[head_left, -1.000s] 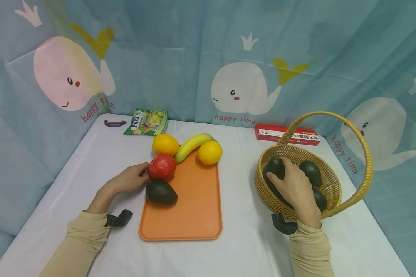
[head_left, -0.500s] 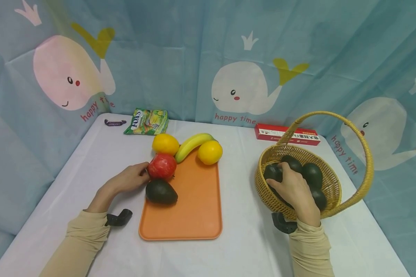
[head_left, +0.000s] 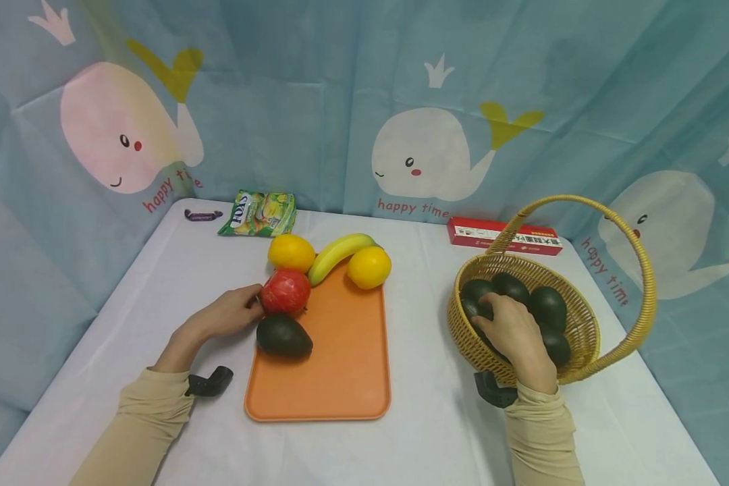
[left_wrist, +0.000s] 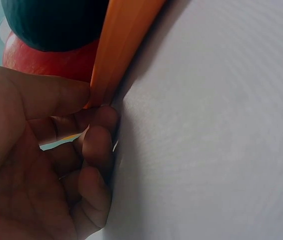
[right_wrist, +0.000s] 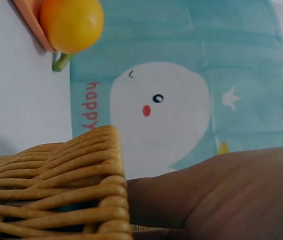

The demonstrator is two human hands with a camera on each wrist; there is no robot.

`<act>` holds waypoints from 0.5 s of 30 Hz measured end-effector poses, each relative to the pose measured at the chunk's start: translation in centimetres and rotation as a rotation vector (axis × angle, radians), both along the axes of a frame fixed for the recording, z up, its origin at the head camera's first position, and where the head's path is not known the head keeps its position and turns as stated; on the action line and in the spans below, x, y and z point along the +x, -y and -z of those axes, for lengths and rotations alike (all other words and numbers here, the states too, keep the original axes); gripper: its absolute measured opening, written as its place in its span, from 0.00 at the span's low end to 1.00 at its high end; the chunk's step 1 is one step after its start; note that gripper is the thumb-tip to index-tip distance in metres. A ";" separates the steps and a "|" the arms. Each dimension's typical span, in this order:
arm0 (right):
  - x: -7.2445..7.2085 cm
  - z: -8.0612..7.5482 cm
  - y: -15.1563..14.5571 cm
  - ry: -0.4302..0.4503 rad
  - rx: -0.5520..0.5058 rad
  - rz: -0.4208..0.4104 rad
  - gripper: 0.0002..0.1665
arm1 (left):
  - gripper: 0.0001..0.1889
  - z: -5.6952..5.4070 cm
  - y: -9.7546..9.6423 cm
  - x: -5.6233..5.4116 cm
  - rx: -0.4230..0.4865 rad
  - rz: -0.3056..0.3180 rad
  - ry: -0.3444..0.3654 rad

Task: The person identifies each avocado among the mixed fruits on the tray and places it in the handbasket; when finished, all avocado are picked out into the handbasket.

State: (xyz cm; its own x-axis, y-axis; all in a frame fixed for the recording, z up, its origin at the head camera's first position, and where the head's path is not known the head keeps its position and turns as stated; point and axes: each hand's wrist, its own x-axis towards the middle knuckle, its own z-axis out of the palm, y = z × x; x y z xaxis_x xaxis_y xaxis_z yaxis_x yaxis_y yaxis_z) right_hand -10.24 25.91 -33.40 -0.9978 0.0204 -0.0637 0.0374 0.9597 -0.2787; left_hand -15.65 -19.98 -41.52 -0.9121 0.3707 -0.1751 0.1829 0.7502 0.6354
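My left hand (head_left: 252, 304) lies at the left edge of an orange tray (head_left: 346, 364), beside a red fruit (head_left: 285, 291). In the left wrist view the thumb and fingers of the left hand (left_wrist: 94, 102) pinch the tray's rim (left_wrist: 121, 45). A dark avocado (head_left: 283, 336), an orange (head_left: 291, 252), a banana (head_left: 337, 251) and a yellow fruit (head_left: 369, 267) also sit on the tray. My right hand (head_left: 486, 314) is inside the wicker basket (head_left: 462, 334). Its loosely curved fingers touch the near side of an avocado (head_left: 476, 291), which lies there among several others.
A red box (head_left: 504, 234) lies behind the basket, whose tall handle (head_left: 644, 270) arches over its right side. A green candy bag (head_left: 258, 214) and a purple wrapper (head_left: 202, 215) lie at the back left. A whale-print cloth walls in the white table.
My right hand lowered an avocado into the basket and has drawn back a little from it. The left hand and the tray have not moved.
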 end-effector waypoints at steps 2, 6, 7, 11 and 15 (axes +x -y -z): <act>0.0 0.0 0.0 -0.005 0.004 -0.007 0.24 | 0.05 0.1 0.0 -0.1 -0.001 0.000 -0.001; 0.0 0.1 0.0 -0.015 0.003 -0.010 0.23 | 0.05 0.2 0.1 -0.1 -0.005 -0.004 0.002; 0.0 0.1 0.0 -0.016 0.002 -0.010 0.23 | 0.05 0.3 0.1 -0.1 -0.004 -0.006 0.003; -0.1 0.1 0.0 -0.016 -0.001 -0.011 0.23 | 0.05 0.3 0.1 -0.1 -0.001 -0.005 0.002; -0.1 0.1 -0.1 -0.020 0.000 -0.013 0.23 | 0.04 0.3 0.1 -0.1 0.001 0.004 -0.010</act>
State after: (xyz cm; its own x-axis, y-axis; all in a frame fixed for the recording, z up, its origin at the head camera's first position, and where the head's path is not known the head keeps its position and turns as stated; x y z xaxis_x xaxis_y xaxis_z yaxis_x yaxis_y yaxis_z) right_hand -10.36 25.98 -33.53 -0.9990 0.0069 -0.0436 0.0188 0.9600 -0.2794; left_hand -15.73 -20.13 -41.80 -0.9123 0.3745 -0.1656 0.1923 0.7489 0.6341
